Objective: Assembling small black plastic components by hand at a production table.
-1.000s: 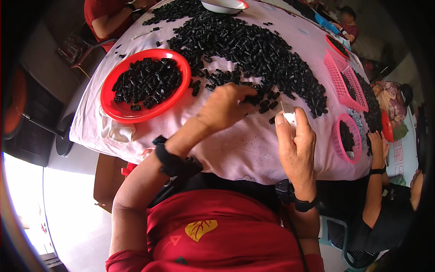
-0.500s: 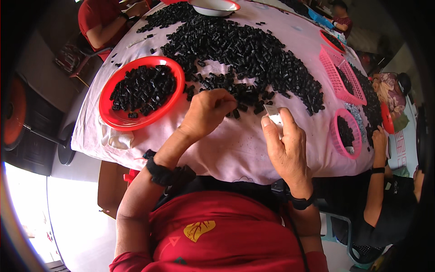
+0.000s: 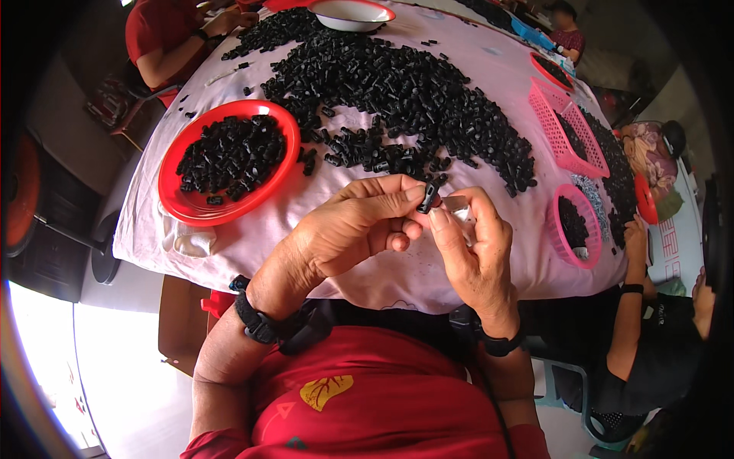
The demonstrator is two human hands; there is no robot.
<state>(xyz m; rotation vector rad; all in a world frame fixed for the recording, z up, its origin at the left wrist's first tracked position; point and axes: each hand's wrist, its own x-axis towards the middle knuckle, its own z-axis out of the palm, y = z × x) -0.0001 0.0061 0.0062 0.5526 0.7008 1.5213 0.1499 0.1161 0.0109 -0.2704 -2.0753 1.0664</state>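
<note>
While the left hand (image 3: 344, 229) pinches a small black piece (image 3: 428, 199) between thumb and forefinger above the near edge of the table (image 3: 405, 281), the right hand (image 3: 480, 256) grips a small flat white-and-grey item (image 3: 459, 206) just beside it; whether the two items touch, I cannot tell. Toward the left edge sits a red plate (image 3: 222, 213) heaped with black pieces, and near the right edge a round pink basket (image 3: 556, 229) holds more. Beyond the hands, a broad black pile (image 3: 390, 99) covers the middle. A rectangular pink basket (image 3: 547, 126) stands farther along the right side, and a white bowl (image 3: 348, 24) with a red rim rests by the far edge.
</note>
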